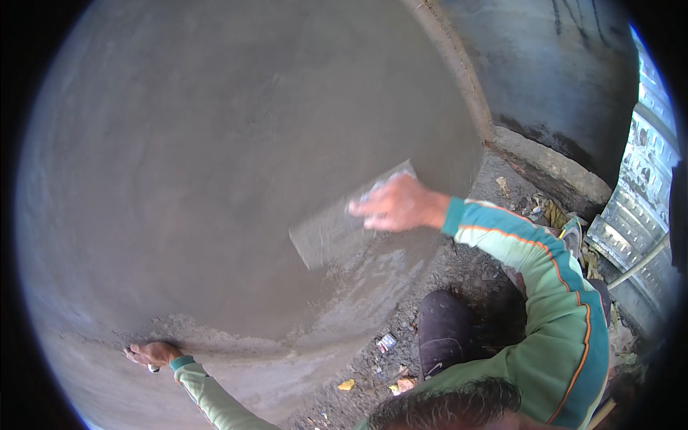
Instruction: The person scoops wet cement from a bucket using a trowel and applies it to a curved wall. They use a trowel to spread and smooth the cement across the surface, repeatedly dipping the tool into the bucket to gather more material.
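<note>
A broad grey plastered surface (215, 158) fills the left and middle of the head view, smooth and damp-looking. My right hand (398, 204) is closed on a flat rectangular plastering trowel (319, 236), slightly blurred, whose blade lies against the plaster. The trowel's handle is hidden under my fingers. At the lower left, my left hand (152, 354) is by the rough lower edge of the plaster, its fingers curled. A small pale rounded end pokes out below it; what it belongs to is hidden.
A rough band (287, 351) runs below the plaster. Gritty ground (373, 369) with litter and dry leaves lies near my knee (444, 330). At the right stand a concrete kerb (552, 165), a dark grey wall (559, 72) and perforated metal sheets (638, 201).
</note>
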{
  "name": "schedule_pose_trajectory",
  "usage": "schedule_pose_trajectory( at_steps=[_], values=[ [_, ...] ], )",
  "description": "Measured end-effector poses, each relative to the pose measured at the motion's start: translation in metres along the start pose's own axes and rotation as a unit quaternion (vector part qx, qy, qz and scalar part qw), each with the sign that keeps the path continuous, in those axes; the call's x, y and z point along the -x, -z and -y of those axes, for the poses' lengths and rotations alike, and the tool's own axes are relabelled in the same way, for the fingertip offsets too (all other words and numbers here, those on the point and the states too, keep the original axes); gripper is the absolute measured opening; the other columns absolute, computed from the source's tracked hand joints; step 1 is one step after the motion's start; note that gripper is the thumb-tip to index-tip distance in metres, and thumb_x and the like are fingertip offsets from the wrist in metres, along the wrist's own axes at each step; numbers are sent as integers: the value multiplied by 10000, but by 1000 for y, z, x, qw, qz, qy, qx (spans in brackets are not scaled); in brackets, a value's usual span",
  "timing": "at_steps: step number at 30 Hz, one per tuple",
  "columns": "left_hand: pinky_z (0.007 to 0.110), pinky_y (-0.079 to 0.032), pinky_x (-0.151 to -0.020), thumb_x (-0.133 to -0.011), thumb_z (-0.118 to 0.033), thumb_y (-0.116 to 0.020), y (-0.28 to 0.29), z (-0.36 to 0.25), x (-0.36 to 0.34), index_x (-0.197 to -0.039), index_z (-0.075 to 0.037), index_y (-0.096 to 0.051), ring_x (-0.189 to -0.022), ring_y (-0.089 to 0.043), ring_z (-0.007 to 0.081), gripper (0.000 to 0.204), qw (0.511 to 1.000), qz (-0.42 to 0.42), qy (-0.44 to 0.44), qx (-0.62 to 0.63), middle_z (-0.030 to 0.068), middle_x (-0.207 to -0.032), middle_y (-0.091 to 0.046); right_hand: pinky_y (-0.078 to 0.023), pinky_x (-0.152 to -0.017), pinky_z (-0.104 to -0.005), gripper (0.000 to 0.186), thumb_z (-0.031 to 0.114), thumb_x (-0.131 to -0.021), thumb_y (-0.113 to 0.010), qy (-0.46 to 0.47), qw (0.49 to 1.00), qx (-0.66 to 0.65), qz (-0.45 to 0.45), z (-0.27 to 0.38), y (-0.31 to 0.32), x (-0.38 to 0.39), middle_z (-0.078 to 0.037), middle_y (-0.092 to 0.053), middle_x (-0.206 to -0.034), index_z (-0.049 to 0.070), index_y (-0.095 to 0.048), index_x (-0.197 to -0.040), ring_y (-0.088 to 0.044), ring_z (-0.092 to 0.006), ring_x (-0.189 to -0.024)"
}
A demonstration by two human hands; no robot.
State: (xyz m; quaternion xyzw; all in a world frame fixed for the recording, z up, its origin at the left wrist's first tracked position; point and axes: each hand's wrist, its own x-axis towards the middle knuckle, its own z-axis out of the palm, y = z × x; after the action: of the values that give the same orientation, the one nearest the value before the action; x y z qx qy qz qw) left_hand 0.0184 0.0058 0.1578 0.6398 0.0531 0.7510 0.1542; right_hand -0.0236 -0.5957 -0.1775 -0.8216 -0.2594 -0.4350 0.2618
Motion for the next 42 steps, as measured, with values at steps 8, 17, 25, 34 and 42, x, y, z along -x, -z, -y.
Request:
schedule_pose_trajectory(
  at_steps=[8, 17, 25, 34, 42],
  values=[
    [507, -346, -1188, -1091, -419, -335, -3, -1, 9, -1483, 48, -467, -1415, -430, 410, 624, 999, 5, 21, 39, 255, -1544, -443, -457, -607, -242, 439, 327, -946, -753, -404, 854, -189, -269, -164, 160, -9, 38, -701, -958, 125, -714, -1333, -541, -59, -704],
    [504, -339, -1192, -1088, -410, -336, -5, 12, 10, -1480, 47, -474, -1416, -428, 410, 617, 1000, 6, 23, 18, 258, -1543, -445, -639, -788, -362, 426, 339, -853, -802, -8, 997, 60, -50, 7, -52, 27, -39, -782, -998, 165, -745, -1237, -749, -200, -790],
    [494, -299, -1211, -1083, -417, -375, 14, 3, -9, -1488, 33, -485, -1457, -384, 394, 615, 1000, -17, -9, -17, 241, -1562, -442, -576, -914, -374, 437, 276, -915, -753, -178, 958, -142, -173, -26, 73, -50, -125, -765, -1143, 46, -710, -1285, -733, -215, -1003],
    [494, -331, -1197, -1085, -457, -370, -3, 9, 3, -1487, 46, -481, -1451, -397, 389, 653, 997, -24, 7, 66, 246, -1571, -430, -424, -565, -275, 339, 252, -918, -750, -297, 899, -162, -279, -164, 266, -199, -21, -696, -846, 23, -764, -1168, -534, -90, -635],
    [489, -317, -1204, -1083, -481, -381, -3, 22, 0, -1490, 32, -484, -1459, -387, 377, 663, 998, -19, -12, 54, 231, -1575, -429, -526, -1017, -345, 441, 275, -914, -769, -160, 974, -28, -160, -69, 134, -139, -131, -732, -1273, 38, -705, -1280, -700, -211, -1151]
  ],
)
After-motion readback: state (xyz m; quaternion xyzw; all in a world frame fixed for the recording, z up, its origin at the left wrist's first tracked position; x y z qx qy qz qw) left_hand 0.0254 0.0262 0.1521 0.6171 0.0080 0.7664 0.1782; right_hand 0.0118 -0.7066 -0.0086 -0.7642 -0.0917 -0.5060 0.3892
